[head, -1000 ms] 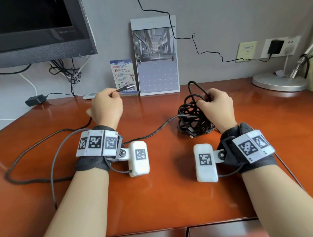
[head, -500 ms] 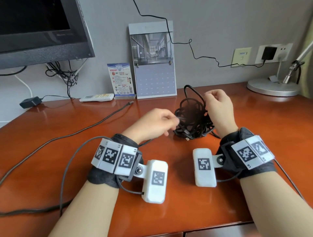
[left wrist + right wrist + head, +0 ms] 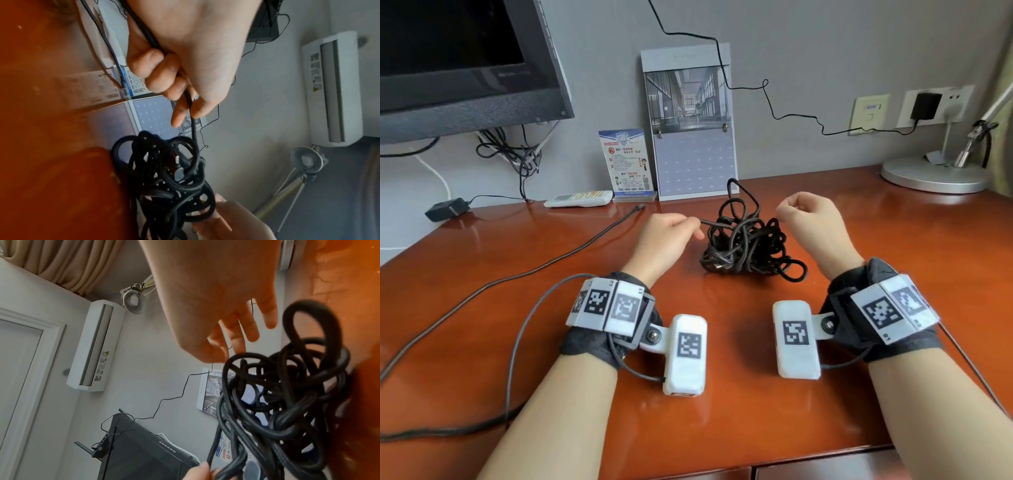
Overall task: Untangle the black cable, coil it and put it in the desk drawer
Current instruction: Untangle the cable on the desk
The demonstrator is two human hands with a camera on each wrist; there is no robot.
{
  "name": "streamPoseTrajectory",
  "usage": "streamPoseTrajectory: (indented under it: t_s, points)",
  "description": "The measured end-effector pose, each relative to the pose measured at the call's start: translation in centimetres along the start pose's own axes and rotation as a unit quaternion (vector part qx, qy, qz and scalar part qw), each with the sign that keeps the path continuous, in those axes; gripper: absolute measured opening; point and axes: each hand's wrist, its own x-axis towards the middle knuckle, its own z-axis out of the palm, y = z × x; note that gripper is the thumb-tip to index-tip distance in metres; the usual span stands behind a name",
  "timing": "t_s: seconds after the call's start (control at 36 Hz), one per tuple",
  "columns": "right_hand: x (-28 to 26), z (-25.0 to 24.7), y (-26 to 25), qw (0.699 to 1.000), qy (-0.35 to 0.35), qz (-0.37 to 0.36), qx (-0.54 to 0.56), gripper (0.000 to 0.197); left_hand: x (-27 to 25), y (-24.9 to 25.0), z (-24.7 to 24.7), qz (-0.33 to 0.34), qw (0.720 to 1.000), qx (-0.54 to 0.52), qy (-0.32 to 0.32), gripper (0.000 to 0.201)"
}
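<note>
Running through left fingers [image 3: 156, 71]: black cable [image 3: 748, 240]

One tangled black cable [image 3: 748, 240] sits between the fingers of two hands, with one remote [image 3: 578, 199], one leaflet stand [image 3: 627, 161], one calendar [image 3: 690, 126] and one lamp [image 3: 935, 173] well beyond the fingertips.

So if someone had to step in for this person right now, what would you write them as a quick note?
Left hand: pinching a strand of the black cable where it leaves the tangle.
Right hand: loosely curled beside the tangle, holding nothing.
Cable: mostly a knotted heap on the desk; one freed length trails away to the left, its plug end near the calendar.
Done: one end pulled out.
Left: finish untangling, coil, put in the drawer, which looks shut.
</note>
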Motion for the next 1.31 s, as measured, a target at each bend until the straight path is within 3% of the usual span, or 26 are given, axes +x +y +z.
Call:
streamPoseTrajectory:
  t_s: [0.11, 0.22, 0.33, 0.42, 0.5, 0.61, 0.72, 1.19, 1.31]
  points:
    - [-0.2, 0.4, 0.2, 0.997, -0.074, 0.020, -0.010, 0.007, 0.6, -1.1, -0.1, -0.011, 0.999, 0.006, 0.047, 0.026]
    - [-0.4, 1.1, 0.3, 0.989, -0.138, 0.012, -0.039, 0.019, 1.1, -1.9, -0.2, 0.000, 0.997, 0.023, 0.076, 0.022]
    - [-0.5, 1.5, 0.4, 0.990, -0.123, -0.028, -0.065, 0.014, 1.1, -1.8, -0.2, 0.046, 0.994, 0.032, 0.096, 0.022]
    - [-0.5, 1.5, 0.6, 0.990, -0.107, -0.058, -0.067, 0.021, 1.1, -1.7, 0.1, 0.074, 0.991, 0.035, 0.109, 0.019]
    - [-0.7, 1.6, 0.4, 0.992, -0.095, -0.073, -0.049, 0.020, 0.9, -1.6, 0.2, 0.071, 0.992, 0.044, 0.090, 0.011]
    - [-0.9, 2.0, 0.0, 0.994, -0.065, -0.084, -0.021, 0.019, 0.4, -1.6, 0.6, 0.040, 0.993, 0.106, 0.022, 0.035]
    - [-0.9, 2.2, -0.2, 0.994, -0.051, -0.093, -0.012, 0.025, 0.3, -1.6, 0.7, 0.037, 0.989, 0.143, 0.010, 0.049]
    - [-1.2, 2.2, -0.6, 0.992, -0.056, -0.116, 0.010, 0.016, 0.7, -1.5, 0.5, 0.097, 0.989, 0.089, 0.066, 0.029]
    - [-1.1, 2.2, -0.5, 0.992, -0.048, -0.116, 0.008, 0.017, 0.8, -1.7, 0.7, 0.076, 0.994, 0.079, 0.027, 0.023]
